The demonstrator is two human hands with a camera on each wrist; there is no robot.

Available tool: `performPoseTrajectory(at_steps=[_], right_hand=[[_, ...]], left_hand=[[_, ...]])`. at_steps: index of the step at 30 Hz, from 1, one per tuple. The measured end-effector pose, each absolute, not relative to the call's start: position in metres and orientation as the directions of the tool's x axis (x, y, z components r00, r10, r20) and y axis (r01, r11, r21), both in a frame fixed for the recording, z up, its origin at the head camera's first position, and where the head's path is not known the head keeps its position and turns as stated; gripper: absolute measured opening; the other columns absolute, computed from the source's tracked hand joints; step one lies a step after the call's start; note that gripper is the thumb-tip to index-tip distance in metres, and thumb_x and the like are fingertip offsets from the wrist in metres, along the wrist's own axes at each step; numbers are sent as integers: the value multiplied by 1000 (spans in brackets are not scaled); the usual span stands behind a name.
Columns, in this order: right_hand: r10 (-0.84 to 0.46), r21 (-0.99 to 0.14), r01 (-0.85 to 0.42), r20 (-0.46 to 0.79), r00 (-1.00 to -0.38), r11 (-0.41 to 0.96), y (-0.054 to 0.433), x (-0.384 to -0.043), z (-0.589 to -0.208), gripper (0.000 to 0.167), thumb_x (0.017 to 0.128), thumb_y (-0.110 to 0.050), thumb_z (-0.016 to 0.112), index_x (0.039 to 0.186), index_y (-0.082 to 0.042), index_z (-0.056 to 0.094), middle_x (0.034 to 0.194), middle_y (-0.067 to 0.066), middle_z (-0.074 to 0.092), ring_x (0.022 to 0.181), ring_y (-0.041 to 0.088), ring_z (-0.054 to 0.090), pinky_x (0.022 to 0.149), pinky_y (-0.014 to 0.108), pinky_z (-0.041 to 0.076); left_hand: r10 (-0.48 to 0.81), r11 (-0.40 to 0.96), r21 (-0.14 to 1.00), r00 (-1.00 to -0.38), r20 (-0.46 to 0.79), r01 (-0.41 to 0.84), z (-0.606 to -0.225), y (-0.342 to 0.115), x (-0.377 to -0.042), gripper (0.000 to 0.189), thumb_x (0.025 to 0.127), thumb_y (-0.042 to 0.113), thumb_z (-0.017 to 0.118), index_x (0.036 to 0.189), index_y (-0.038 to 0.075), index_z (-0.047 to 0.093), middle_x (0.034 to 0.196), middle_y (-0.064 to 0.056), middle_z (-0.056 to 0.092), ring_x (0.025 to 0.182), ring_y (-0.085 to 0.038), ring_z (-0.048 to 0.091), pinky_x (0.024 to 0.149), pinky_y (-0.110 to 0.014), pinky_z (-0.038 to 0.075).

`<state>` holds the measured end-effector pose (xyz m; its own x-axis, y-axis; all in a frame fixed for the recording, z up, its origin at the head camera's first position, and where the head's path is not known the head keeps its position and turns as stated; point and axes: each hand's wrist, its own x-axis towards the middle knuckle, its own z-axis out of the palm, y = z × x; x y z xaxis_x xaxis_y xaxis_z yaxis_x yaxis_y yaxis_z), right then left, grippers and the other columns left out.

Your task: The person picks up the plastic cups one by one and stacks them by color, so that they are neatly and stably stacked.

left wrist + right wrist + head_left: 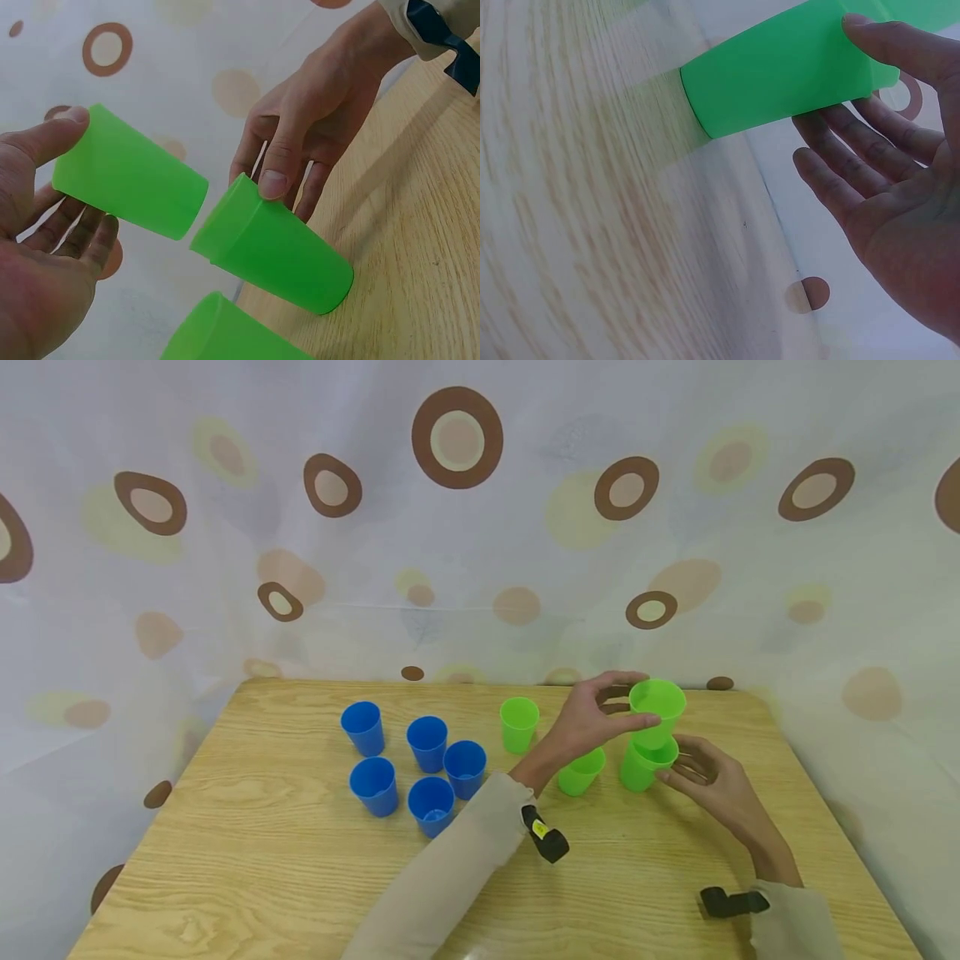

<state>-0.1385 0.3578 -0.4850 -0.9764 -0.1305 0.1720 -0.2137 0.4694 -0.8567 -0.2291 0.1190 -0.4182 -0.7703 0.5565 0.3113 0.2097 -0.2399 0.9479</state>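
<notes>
In the head view my left hand (pixel 588 714) holds a green cup (pixel 656 703) between thumb and fingers. It is raised just above another green cup (pixel 637 770) that stands on the table. The left wrist view shows a small gap between the raised cup (pixel 131 176) and the lower cup (pixel 281 255). My right hand (pixel 712 781) grips the lower cup near its rim, thumb on one side and fingers on the other. A second edge below that rim in the right wrist view makes this cup (pixel 780 75) look like nested cups.
Two more green cups, one at the back (pixel 519 725) and one nearer (pixel 581 772), stand upright beneath and beside my left forearm. Several blue cups (pixel 427 745) stand upright left of them on the wooden table (pixel 262 860). A patterned curtain (pixel 465 543) hangs behind.
</notes>
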Motion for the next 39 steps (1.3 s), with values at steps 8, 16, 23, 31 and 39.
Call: performPoseTrajectory(at_steps=[8, 16, 23, 31, 39], right_hand=[[-141, -863, -230, 185, -973, 450, 359, -139, -484, 54, 98, -9, 71, 146, 1, 48, 139, 5, 57, 120, -2, 57, 100, 18, 49], [-149, -855, -229, 179, -972, 465, 359, -140, -483, 56, 99, -11, 71, 148, 0, 47, 140, 8, 56, 120, -4, 57, 98, 16, 49], [-146, -854, -233, 185, -972, 465, 359, -140, -483, 54, 98, -10, 71, 146, 0, 48, 138, 4, 58, 119, -4, 57, 98, 16, 49], [-142, -855, -225, 179, -974, 468, 359, -139, -483, 54, 98, -12, 71, 146, 0, 48, 139, 1, 59, 119, -5, 57, 97, 13, 48], [-153, -856, -246, 197, -968, 455, 360, -141, -485, 53, 98, -8, 71, 145, 1, 49, 137, -2, 58, 119, -3, 57, 98, 16, 49]], left_hand=[[579, -218, 950, -755, 309, 222, -426, 124, -230, 51, 88, 1, 80, 136, 2, 62, 131, -5, 65, 114, -12, 66, 96, -25, 54], [606, -139, 953, -739, 297, 269, -434, 126, -230, 54, 89, 6, 80, 139, 1, 60, 134, -7, 63, 115, -10, 64, 99, -25, 53], [617, -80, 948, -732, 289, 307, -440, 127, -231, 54, 89, 9, 81, 138, 1, 60, 136, -8, 63, 115, -11, 63, 101, -29, 53], [626, 49, 922, -730, 272, 385, -445, 127, -230, 56, 88, 19, 84, 137, 5, 62, 133, -3, 64, 113, -4, 61, 99, -22, 52], [648, 51, 926, -718, 254, 374, -446, 127, -229, 57, 89, 17, 83, 139, 6, 60, 139, -8, 62, 125, -10, 59, 103, -21, 48]])
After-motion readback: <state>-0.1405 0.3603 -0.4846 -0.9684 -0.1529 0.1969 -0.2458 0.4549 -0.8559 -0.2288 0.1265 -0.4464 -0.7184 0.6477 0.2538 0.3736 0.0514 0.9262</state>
